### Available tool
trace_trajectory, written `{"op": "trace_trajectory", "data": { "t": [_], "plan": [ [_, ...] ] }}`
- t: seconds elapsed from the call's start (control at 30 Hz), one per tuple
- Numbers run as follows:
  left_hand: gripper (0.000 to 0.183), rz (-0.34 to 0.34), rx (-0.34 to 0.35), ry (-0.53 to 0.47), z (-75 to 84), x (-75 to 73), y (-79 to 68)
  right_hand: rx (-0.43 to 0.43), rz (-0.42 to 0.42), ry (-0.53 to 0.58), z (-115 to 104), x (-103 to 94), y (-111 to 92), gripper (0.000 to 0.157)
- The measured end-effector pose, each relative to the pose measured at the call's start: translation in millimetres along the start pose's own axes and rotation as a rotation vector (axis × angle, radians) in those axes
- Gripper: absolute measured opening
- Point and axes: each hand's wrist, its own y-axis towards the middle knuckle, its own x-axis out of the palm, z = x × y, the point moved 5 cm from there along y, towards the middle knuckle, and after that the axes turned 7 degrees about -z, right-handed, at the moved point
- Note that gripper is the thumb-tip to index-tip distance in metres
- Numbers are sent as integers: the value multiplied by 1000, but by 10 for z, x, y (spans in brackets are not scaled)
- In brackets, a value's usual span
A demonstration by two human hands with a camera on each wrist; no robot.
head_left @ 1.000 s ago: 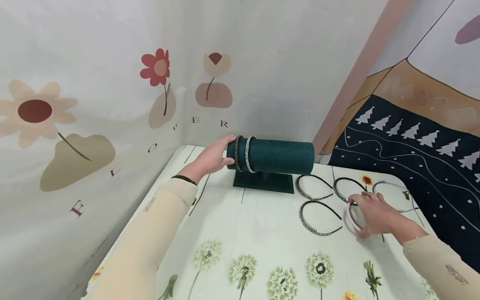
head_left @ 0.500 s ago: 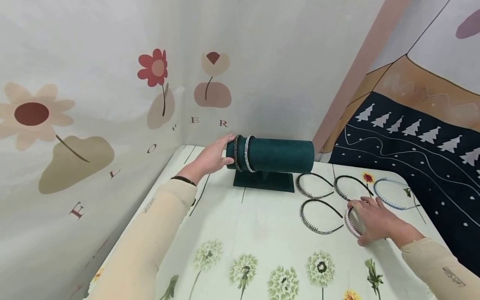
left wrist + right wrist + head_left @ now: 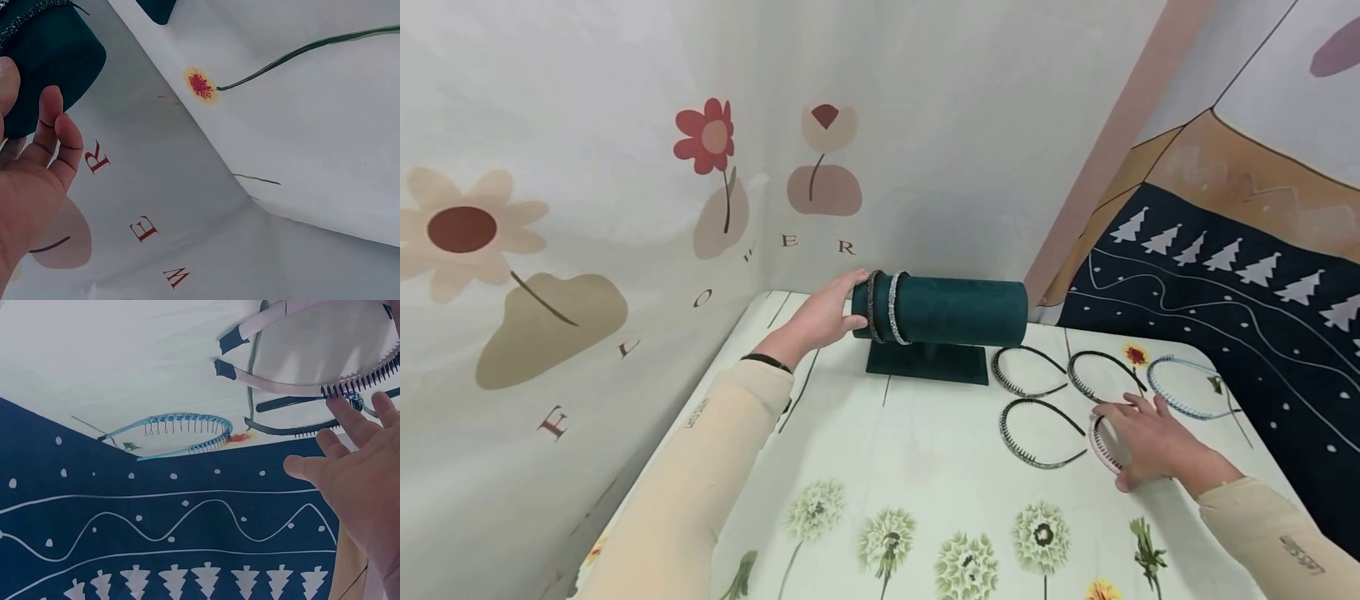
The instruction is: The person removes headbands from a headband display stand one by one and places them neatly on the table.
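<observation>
A dark green velvet display roll (image 3: 962,312) stands on a flat base at the back of the table. My left hand (image 3: 820,317) holds its left end, thumb in front and other fingers over the far side. Two toothed headbands ring the roll near that hand: a dark brown one (image 3: 872,308) and a sparkly silver one (image 3: 892,312). To the right, my right hand (image 3: 1153,442) spans a pink toothed headband (image 3: 1101,450), thumb at its near side and a finger at its far side. The pink headband's tips (image 3: 231,340) point away from the hand in the right wrist view.
Dark toothed headbands (image 3: 1018,450) lie left of and behind the right hand, one close by the roll's base (image 3: 925,364). A light blue headband (image 3: 1172,400) lies near the table's right edge. Printed curtains (image 3: 955,150) rise close behind the roll and at the left.
My right hand has come down slightly, lowering the pink headband toward the tablecloth, and uncovered more of the blue headband. Over the last half second it is nearly still. My left hand stays on the roll.
</observation>
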Motion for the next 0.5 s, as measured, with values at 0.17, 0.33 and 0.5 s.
{"op": "trace_trajectory", "data": {
  "t": [0.17,0.33,0.5],
  "plan": [
    [84,0,1,-1,2,14,-2,-6,-12,-7,-23,36,2,108],
    [84,-4,-2,2,0,24,-1,-7,-23,-18,-40,34,6,105],
    [84,3,-11,-2,12,-1,-11,-1,-25,-57,-56,3,27,101]
  ]
}}
